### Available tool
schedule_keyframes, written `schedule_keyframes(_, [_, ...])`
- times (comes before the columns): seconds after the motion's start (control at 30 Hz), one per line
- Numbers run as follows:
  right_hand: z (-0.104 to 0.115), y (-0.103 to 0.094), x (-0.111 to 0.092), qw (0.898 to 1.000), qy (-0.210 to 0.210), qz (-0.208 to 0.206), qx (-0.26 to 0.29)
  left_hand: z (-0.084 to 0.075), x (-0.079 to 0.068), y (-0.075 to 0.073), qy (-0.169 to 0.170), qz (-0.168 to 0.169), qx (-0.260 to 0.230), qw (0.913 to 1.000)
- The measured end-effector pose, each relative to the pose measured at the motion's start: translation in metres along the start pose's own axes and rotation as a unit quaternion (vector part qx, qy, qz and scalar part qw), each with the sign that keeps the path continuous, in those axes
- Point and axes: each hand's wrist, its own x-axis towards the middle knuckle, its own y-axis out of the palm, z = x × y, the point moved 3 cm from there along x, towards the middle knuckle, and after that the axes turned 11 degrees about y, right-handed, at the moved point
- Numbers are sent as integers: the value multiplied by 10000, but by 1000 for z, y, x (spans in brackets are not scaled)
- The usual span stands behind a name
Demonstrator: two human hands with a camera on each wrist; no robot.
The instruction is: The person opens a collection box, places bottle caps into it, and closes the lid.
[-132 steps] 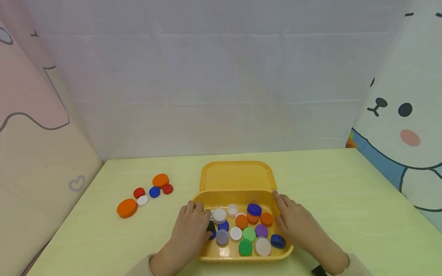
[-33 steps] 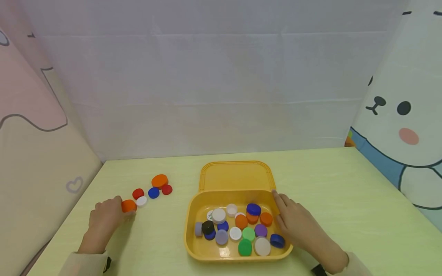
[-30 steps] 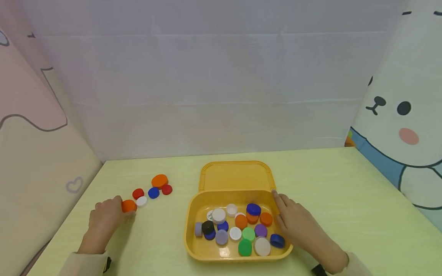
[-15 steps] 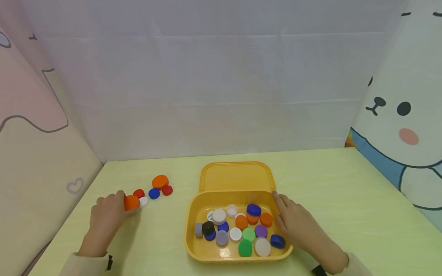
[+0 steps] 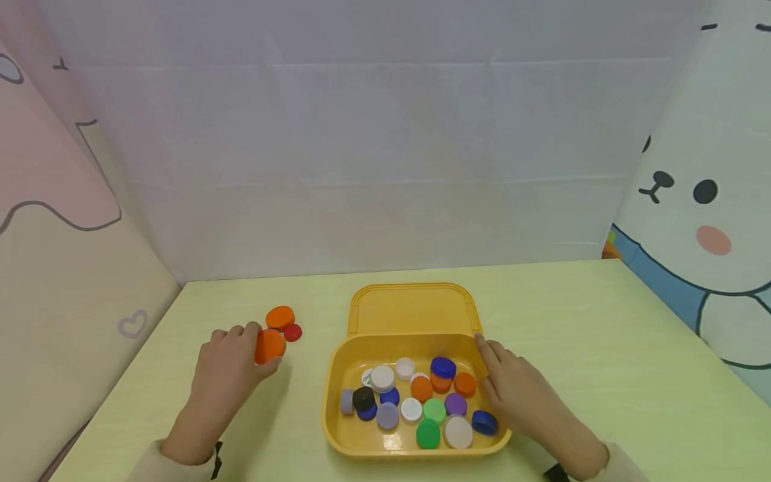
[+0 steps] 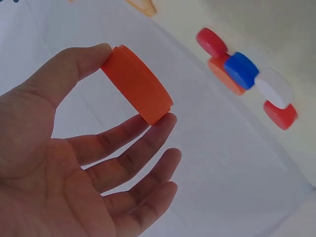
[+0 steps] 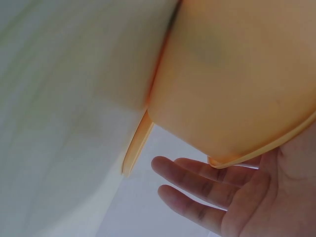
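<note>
My left hand (image 5: 225,378) pinches a large orange bottle cap (image 6: 138,86) between thumb and fingertips, over the table's left side. In the left wrist view the two smaller fingers stay apart from the cap. Beyond it, another orange cap (image 5: 280,316) and a red cap (image 5: 292,333) lie on the table. A blue cap (image 6: 241,70), a white cap (image 6: 276,89) and a second red one, mostly hidden in the head view, show in the left wrist view. My right hand (image 5: 521,388) rests at the right rim of a yellow box (image 5: 361,438), fingers extended.
Inside the box lie several caps, among them a black cap (image 5: 363,399), a green cap (image 5: 428,434) and a purple cap (image 5: 456,404). The box's yellow lid (image 5: 415,308) lies flat behind it. A pale wall (image 5: 385,167) borders the table's back edge.
My left hand has left the box's left end, taken the near orange cap from the table, lifted it and carried it rightward over the loose caps. The right hand has stayed at the box.
</note>
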Motion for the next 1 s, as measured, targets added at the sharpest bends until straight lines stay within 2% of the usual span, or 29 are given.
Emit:
schedule_keyframes(0.17, [0,0,-1,10000,-32,-66,-6,-29,6,-6,340,-115,-5,9994])
schedule_keyframes(0.3, [0,0,-1,10000,-13,-70,-12,-53,10,-8,584,-10,-19,9983])
schedule_keyframes(0.5, [-1,0,0,10000,-31,-27,-37,-87,11,-7,724,527,-134,9959])
schedule_keyframes(0.67, [0,1,-1,9999,-70,-80,-22,-109,7,-2,1021,942,-133,9902])
schedule_keyframes(0.83, [0,0,0,9999,-56,-134,7,-122,2,6,1319,1360,-26,9819])
schedule_keyframes(1.0, [0,0,0,9999,-73,-125,7,-128,-4,13,1541,1699,6,9733])
